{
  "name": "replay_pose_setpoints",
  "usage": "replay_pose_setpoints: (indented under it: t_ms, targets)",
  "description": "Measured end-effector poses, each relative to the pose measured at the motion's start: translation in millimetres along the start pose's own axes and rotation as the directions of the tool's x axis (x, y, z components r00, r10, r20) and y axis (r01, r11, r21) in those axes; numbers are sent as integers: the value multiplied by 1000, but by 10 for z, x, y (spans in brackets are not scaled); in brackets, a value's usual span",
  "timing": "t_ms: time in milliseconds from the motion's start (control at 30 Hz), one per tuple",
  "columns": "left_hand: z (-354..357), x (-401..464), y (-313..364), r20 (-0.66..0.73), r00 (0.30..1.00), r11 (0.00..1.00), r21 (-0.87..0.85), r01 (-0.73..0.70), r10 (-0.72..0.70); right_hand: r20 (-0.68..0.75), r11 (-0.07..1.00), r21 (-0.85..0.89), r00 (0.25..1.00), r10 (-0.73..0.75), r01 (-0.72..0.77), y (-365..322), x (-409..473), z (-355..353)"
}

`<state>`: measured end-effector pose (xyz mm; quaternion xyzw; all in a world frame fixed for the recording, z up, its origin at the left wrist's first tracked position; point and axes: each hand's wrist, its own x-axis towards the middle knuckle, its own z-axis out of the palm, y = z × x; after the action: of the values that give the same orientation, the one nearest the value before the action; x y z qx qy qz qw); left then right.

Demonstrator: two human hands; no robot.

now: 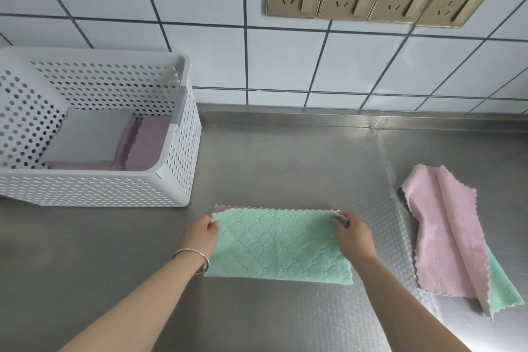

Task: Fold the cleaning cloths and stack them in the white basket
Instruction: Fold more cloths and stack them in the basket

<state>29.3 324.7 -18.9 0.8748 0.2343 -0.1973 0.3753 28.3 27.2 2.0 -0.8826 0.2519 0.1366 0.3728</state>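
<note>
left hand (201,233) and right hand (353,233) — each pinches a far corner of one green cloth (278,246) | cloth folded, long axis left-right, flat on steel counter (271,157) | white basket (174,151) far-left — folded cloths (94,140) inside | one loose pink-green cloth (448,237) right

One wide-angle view looks from head height, forward and steeply down onto a steel counter (271,157), close enough that both forearms enter from the bottom edge. The tiled wall (200,37) fills the top.
</note>
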Motion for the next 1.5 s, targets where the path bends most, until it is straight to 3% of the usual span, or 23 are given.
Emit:
replay_pose_setpoints:
  t_ms: [200, 767, 867, 967, 1167, 1500]
  targets:
    - [-1, 124, 70, -15, 1000, 991, 131, 26, -24, -20, 997, -72, 1000, 22, -23, -16, 96, 61]
    - [-5, 83, 206, -39, 998, 978, 199, 60, -54, -58, 981, -166, 994, 94, -102, -108, 89, 102]
    - [-5, 50, 161, -62, 996, 992, 107, 73, -66, -76, 988, -10, 986, 151, -152, -126, 39, 73]
    - [-33, -56, 94, -136, 986, 988, -134, 76, -95, -93, 975, 120, 976, 196, -184, -94, -86, -1]
    - [-34, -380, -126, -55, 993, 957, -269, -113, 102, -145, 972, 109, 964, 222, -208, 223, -469, -30]
    - [-18, -397, -264, 104, 953, 954, 72, -292, 284, -155, 977, -116, 975, 158, -176, 376, -644, 78]
